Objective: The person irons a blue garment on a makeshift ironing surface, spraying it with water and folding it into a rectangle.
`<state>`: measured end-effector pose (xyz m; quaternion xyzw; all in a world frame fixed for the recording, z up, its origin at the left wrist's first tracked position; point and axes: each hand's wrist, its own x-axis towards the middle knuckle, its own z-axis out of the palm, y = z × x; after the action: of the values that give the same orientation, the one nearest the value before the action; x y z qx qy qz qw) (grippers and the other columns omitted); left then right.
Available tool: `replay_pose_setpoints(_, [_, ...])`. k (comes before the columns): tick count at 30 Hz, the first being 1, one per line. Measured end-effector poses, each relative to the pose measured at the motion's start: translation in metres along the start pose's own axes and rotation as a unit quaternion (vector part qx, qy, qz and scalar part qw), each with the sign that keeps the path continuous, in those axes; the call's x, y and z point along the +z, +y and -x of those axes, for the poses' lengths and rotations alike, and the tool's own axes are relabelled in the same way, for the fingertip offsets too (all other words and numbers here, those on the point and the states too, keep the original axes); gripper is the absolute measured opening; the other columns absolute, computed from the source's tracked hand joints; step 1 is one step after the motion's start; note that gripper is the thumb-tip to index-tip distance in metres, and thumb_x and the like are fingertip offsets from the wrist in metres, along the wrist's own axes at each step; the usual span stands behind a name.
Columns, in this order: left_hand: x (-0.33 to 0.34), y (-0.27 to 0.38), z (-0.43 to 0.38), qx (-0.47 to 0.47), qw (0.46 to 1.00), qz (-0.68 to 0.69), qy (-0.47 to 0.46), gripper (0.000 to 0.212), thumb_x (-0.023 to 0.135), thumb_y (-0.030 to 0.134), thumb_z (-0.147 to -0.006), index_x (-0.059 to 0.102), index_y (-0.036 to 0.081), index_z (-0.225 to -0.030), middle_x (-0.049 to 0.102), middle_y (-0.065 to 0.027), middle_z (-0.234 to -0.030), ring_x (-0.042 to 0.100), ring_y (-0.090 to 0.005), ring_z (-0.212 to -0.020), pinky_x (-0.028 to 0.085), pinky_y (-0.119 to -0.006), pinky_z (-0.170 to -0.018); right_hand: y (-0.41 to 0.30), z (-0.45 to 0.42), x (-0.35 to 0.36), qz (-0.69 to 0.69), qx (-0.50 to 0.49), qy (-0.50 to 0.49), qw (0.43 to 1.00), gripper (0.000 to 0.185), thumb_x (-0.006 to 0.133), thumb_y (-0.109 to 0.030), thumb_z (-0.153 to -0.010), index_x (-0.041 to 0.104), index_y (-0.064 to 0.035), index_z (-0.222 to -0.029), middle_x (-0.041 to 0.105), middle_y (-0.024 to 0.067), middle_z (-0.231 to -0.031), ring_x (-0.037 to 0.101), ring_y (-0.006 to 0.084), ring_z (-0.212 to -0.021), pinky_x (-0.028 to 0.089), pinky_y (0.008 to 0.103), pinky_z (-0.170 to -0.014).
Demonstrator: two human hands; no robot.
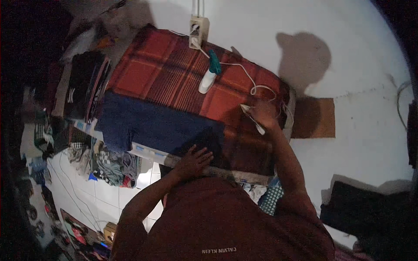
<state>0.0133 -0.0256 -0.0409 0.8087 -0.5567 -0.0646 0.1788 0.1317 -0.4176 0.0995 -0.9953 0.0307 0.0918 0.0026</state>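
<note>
A navy blue garment [163, 120], apparently shorts or trousers, lies spread along the near side of a red plaid cloth [176, 65]. My left hand [194, 161] rests on its near right part, palm down with fingers apart. My right hand [266, 114] is blurred at the right end of the cloth. It is closed around what looks like a clothes iron [251, 119], with pale edges and a dark middle. A white cord [241, 67] runs toward that hand. Beyond the garment lies a white spray bottle [207, 81] with a green head [214, 62].
A socket block [198, 32] with plugs hangs at the far edge by the white wall [359, 65]. Folded dark clothes [83, 84] are stacked at the left. Below the table are heaped clothes [114, 164] and white floor tiles [107, 195]. Brown board [313, 117] stands at the right.
</note>
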Motion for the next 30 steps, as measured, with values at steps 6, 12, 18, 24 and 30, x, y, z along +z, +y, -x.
replay_pose_setpoints(6, [-0.015, -0.001, -0.003, -0.022, 0.993, 0.105, 0.052, 0.051, 0.068, 0.031, -0.097, 0.060, 0.010, -0.144, 0.054, -0.0110, -0.154, 0.045, -0.0308, -0.147, 0.027, -0.057, -0.125, 0.081, 0.071, 0.093, -0.115, -0.074, 0.088, 0.987, 0.046, 0.075, -0.039, -0.095, 0.070, -0.0011, -0.121, 0.075, 0.0216, -0.104, 0.074, 0.0404, -0.093, 0.058, 0.0502, -0.083])
replay_pose_setpoints(12, [-0.061, -0.076, 0.069, -0.517, 0.794, -0.130, 0.293, 0.035, 0.067, 0.022, -0.095, 0.066, 0.011, -0.129, 0.061, -0.0122, -0.134, 0.053, -0.0381, -0.129, 0.035, -0.062, -0.112, -0.110, 0.052, 0.004, -0.140, -0.102, -0.161, 0.972, 0.045, 0.075, -0.044, -0.096, 0.076, -0.0009, -0.110, 0.076, 0.0216, -0.095, 0.076, 0.0380, -0.087, 0.058, 0.0476, -0.079])
replay_pose_setpoints(18, [-0.055, -0.111, 0.118, -0.565, 0.752, -0.160, 0.300, 0.027, 0.067, 0.021, -0.095, 0.070, 0.017, -0.122, 0.063, -0.0069, -0.124, 0.054, -0.0341, -0.125, 0.036, -0.057, -0.105, -0.256, -0.017, 0.014, -0.105, -0.257, -0.079, 0.957, 0.051, 0.073, -0.047, -0.097, 0.073, 0.0038, -0.097, 0.073, 0.0229, -0.078, 0.075, 0.0374, -0.071, 0.060, 0.0461, -0.064])
replay_pose_setpoints(24, [-0.041, -0.114, 0.120, -0.539, 0.726, -0.126, 0.409, 0.026, 0.071, 0.014, -0.090, 0.075, 0.019, -0.114, 0.066, -0.0045, -0.119, 0.057, -0.0319, -0.122, 0.035, -0.054, -0.103, -0.252, 0.024, 0.031, -0.010, -0.340, -0.161, 0.927, 0.051, 0.076, -0.048, -0.094, 0.071, 0.0024, -0.101, 0.072, 0.0255, -0.078, 0.076, 0.0401, -0.073, 0.061, 0.0514, -0.068])
replay_pose_setpoints(30, [-0.041, -0.116, 0.119, -0.543, 0.720, -0.134, 0.410, 0.025, 0.070, 0.013, -0.089, 0.074, 0.016, -0.114, 0.066, -0.0049, -0.120, 0.057, -0.0309, -0.124, 0.035, -0.052, -0.103, -0.285, -0.007, 0.023, -0.134, -0.310, -0.077, 0.938, 0.056, 0.075, -0.051, -0.094, 0.071, 0.0049, -0.097, 0.073, 0.0254, -0.079, 0.077, 0.0389, -0.074, 0.061, 0.0490, -0.064])
